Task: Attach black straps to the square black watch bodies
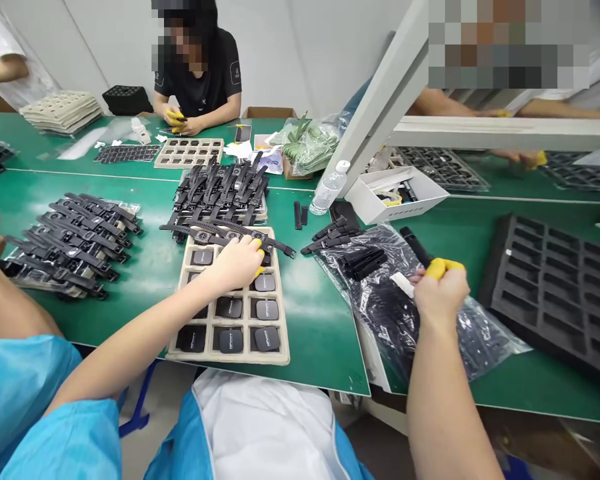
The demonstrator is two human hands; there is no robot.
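Observation:
My left hand (240,263), with yellow covers on its fingertips, reaches over the pale moulded tray (284,347). Its thumb and fingers are closed at a black smartwatch (280,247) by the tray's far right; the exact grip is partly hidden. Square black watch bodies (267,339) fill the nearer cells of this tray. To the right, my right hand (441,287) is closed around a black watch strap (415,245), also with yellow fingertip covers. Beneath it lies a clear plastic bag (485,340) of dark pieces. A small white piece (403,285) shows beside its fingers.
Strapped watches are piled behind the tray (220,193) and at left (75,243). Loose straps (363,262) lie near the bag. A water bottle (330,189), a white box (397,193) and a black foam tray (545,287) stand around. Co-workers sit opposite and left.

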